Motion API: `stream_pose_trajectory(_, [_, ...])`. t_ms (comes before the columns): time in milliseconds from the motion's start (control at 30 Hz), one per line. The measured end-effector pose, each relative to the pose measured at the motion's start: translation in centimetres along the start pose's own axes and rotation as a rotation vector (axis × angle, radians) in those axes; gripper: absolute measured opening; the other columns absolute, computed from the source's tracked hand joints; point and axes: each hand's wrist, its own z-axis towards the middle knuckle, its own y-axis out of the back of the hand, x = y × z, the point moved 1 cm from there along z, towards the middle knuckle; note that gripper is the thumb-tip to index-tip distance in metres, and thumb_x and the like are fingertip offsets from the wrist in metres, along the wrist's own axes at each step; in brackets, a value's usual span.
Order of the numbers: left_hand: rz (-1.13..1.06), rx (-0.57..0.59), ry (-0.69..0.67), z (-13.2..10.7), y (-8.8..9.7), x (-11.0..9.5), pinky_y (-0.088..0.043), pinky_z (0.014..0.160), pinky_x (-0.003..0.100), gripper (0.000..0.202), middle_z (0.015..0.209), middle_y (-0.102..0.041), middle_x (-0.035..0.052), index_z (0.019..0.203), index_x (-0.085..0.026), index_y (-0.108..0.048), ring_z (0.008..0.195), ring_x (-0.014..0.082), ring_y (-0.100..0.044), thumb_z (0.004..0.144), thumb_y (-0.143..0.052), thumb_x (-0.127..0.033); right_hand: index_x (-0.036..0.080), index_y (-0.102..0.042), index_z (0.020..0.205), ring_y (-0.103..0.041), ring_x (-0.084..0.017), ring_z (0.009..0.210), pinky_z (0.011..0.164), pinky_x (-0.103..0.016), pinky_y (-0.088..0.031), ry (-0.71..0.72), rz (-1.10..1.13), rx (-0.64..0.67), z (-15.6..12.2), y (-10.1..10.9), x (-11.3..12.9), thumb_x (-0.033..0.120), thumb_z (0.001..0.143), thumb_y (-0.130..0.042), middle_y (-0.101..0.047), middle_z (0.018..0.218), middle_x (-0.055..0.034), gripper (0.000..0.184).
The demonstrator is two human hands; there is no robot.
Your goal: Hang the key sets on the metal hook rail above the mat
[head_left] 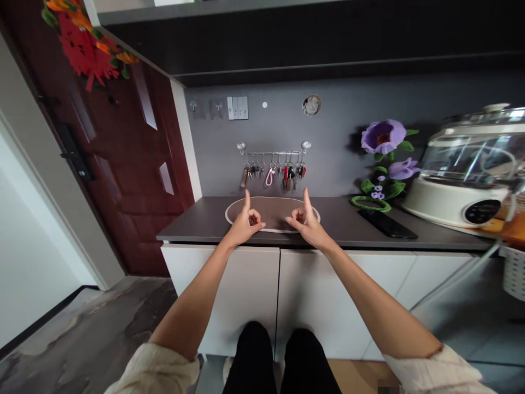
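Both my arms reach forward over a dark grey counter (pixel 197 221). My left hand (pixel 247 221) and my right hand (pixel 305 220) hover side by side above an oval brown mat (pixel 273 208) with a white rim. Each hand has its index finger raised straight up and the other fingers curled in toward the thumb. Neither hand holds anything. Behind them, a chrome rail (pixel 273 152) on the grey wall carries several hanging keys (pixel 274 175).
A dark red door (pixel 123 164) stands at the left. On the counter to the right lie a black phone (pixel 388 224), purple knitted flowers (pixel 383 158) and a white cooker with a glass lid (pixel 467 169). White cabinet doors (pixel 254 290) sit below the counter.
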Motion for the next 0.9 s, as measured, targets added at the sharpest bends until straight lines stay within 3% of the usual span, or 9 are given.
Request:
stream_pose_trajectory(233, [-0.013,0.017,0.005,0.7,-0.3,-0.2,-0.038,0.064,0.02,0.1,0.066,-0.05,-0.0065,0.133,-0.02,0.015,0.058,0.0057,-0.046,0.065,-0.058,-0.021,0.023,0.007,0.135,-0.041,-0.008,0.059,0.061,-0.021,-0.04,0.007,0.004,-0.01,-0.1,0.4,-0.3,0.029,0.073,-0.053,-0.045,0.068,0.0047,0.087])
stream_pose_trajectory(367, [-0.023,-0.014,0.025,1.8,-1.5,-0.3,-0.037,0.062,0.02,0.096,0.065,-0.051,-0.0062,0.134,-0.021,0.007,0.057,0.0057,-0.045,0.065,-0.058,-0.025,0.023,-0.006,0.136,-0.045,-0.009,0.062,0.064,-0.023,-0.042,-0.021,-0.067,-0.04,-0.1,2.1,-1.0,0.03,0.074,-0.052,-0.049,0.071,0.0028,0.077])
stream_pose_trajectory(500, [-0.011,-0.079,0.065,3.2,-3.6,0.4,-0.036,0.059,0.02,0.074,0.059,-0.05,-0.0058,0.132,-0.019,-0.023,0.054,0.0065,-0.044,0.067,-0.056,-0.033,0.022,-0.038,0.124,-0.051,-0.013,0.076,0.074,-0.029,-0.042,-0.068,-0.362,-0.131,-0.6,5.8,-2.9,0.029,0.075,-0.049,-0.053,0.085,-0.003,0.051])
stream_pose_trajectory(567, [-0.028,-0.113,0.102,3.9,-4.9,0.7,-0.036,0.056,0.02,0.057,0.056,-0.05,-0.0047,0.119,-0.015,-0.045,0.052,0.0075,-0.045,0.068,-0.055,-0.038,0.019,-0.046,0.118,-0.051,-0.017,0.086,0.08,-0.031,-0.041,-0.118,-0.58,-0.219,-1.2,8.3,-4.0,0.028,0.075,-0.049,-0.054,0.093,-0.0068,0.044])
stream_pose_trajectory(633, [-0.068,-0.128,0.164,4.6,-6.3,1.1,-0.035,0.052,0.021,0.044,0.054,-0.05,-0.0031,0.101,-0.013,-0.057,0.05,0.008,-0.045,0.067,-0.055,-0.041,0.017,-0.048,0.115,-0.049,-0.02,0.095,0.085,-0.034,-0.037,-0.188,-0.792,-0.311,-2.1,11.0,-4.8,0.027,0.074,-0.049,-0.052,0.101,-0.0103,0.042])
stream_pose_trajectory(800, [-0.198,-0.084,0.272,5.9,-9.9,1.9,-0.035,0.051,0.02,0.037,0.056,-0.053,-0.0011,0.084,-0.011,-0.06,0.05,0.0075,-0.046,0.063,-0.058,-0.041,0.014,-0.045,0.116,-0.038,-0.029,0.109,0.09,-0.041,-0.029,-0.448,-1.192,-0.488,-4.4,16.1,-5.1,0.04,0.07,-0.055,-0.047,0.111,-0.0171,0.054])
stream_pose_trajectory(900, [-0.224,-0.048,0.295,6.1,-11.1,2.3,-0.036,0.051,0.02,0.037,0.056,-0.053,-0.001,0.082,-0.011,-0.06,0.049,0.0069,-0.046,0.061,-0.06,-0.041,0.014,-0.04,0.12,-0.037,-0.033,0.11,0.088,-0.045,-0.028,-0.686,-1.263,-0.5,-5.1,17.8,-4.8,0.052,0.063,-0.057,-0.046,0.111,-0.0204,0.071])
